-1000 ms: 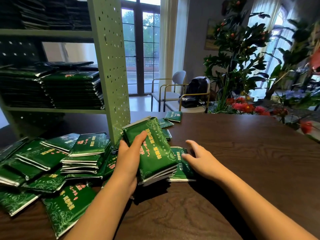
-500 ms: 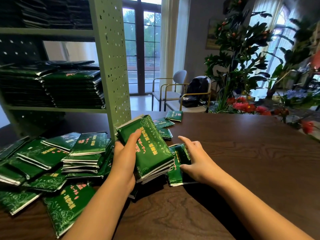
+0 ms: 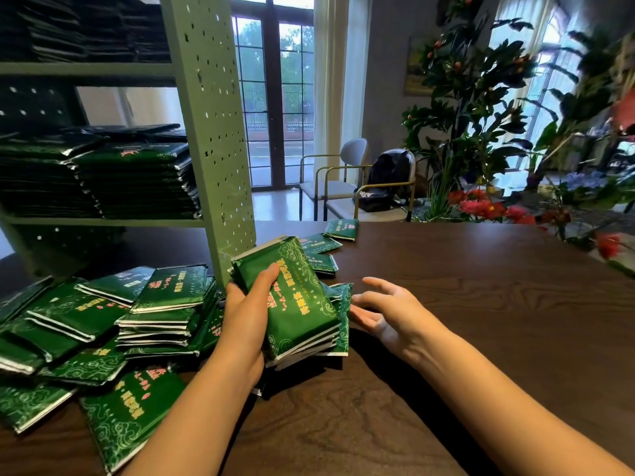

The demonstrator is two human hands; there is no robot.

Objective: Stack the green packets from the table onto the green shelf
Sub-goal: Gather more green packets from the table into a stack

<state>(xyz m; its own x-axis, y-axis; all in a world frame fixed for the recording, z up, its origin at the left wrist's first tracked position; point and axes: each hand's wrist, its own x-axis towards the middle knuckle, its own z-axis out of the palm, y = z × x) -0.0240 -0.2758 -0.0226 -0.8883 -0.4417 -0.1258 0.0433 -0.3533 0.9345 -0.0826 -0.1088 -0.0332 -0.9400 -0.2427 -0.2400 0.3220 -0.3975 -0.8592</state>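
Observation:
My left hand [image 3: 245, 312] grips a small stack of green packets [image 3: 295, 304] just above the table, thumb across the top packet. One more packet [image 3: 343, 314] leans against the right side of that stack. My right hand [image 3: 388, 312] hovers beside it, fingers spread and holding nothing. Several loose green packets [image 3: 103, 324] lie heaped on the table to the left, and a few more packets [image 3: 323, 245] lie behind the stack. The green perforated shelf [image 3: 213, 132] stands at the back left, with tall piles of packets [image 3: 137, 180] on its middle level.
The dark wooden table [image 3: 481, 338] stretches to the right. Beyond its far edge stand two chairs [image 3: 343, 180] with a black backpack [image 3: 390, 180], plus plants and red flowers [image 3: 481, 207] at the right.
My right hand lifted the loose packet up against the stack, then let go and drew back a little to the right with fingers spread. The left hand's stack barely moved.

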